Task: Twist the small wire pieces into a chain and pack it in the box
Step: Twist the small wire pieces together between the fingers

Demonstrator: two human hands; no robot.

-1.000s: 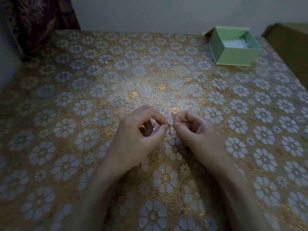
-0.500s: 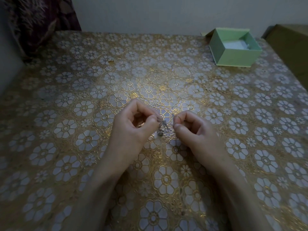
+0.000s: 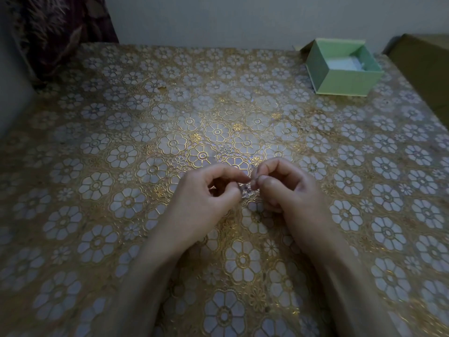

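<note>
Left hand [image 3: 209, 190] closed back in on right hand [image 3: 286, 188]; both pinch the wire [image 3: 246, 188] between fingertips over the bench [image 3: 97, 147], well short of the box [image 3: 340, 79]. Twisting unfinished, packing not started.

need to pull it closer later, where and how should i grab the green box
Grip the green box by its two side walls, fingers coming down from above over the open top. It sits upright with its mouth open at the far right of the table, so the thin walls are free to pinch. Its lid seems to lie behind it, so approach from the near side. Both hands are busy now.
</note>
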